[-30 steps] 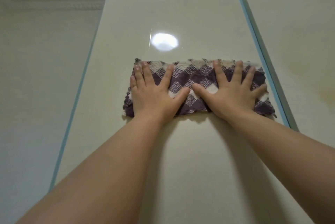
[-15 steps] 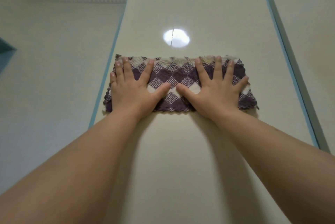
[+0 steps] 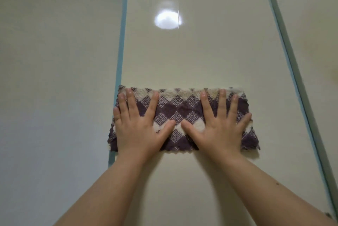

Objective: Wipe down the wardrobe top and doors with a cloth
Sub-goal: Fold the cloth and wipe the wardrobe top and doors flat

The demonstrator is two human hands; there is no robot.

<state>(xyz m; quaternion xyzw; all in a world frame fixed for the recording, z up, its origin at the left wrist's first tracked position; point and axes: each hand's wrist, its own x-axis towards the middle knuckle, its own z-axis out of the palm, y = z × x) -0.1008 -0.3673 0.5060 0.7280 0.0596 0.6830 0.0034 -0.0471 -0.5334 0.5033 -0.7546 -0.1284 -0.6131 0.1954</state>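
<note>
A pale cream wall [image 3: 54,79] filled the left of the view, with a strip of moulding along its top edge; beside it stood a glossy cream wardrobe door [image 3: 192,51], edged on the left by a thin blue-green strip [image 3: 120,57] and on the right by a darker blue-green strip [image 3: 285,48] that slanted down towards the lower right corner; a second cream panel [image 3: 314,24] lay beyond that right strip. A round bright reflection [image 3: 167,20] shone on the upper part of the door.

A folded cloth [image 3: 180,110], checked in purple and cream, lay flat against the door; its long axis ran left to right across the panel, the cream fringe along its upper edge and the darker purple along its lower edge; its left end reached the blue-green edge strip, while its right end stopped short of the right strip.

The left hand [image 3: 136,126] pressed flat on the left half of the cloth, its grip spread wide with fingers pointing up the door; the right hand [image 3: 217,126] pressed flat on the right half, its grip likewise spread and pinching nothing; the two thumbs pointed towards each other near the middle of the cloth, close but apart. Both bare forearms reached up from the bottom of the view.
</note>
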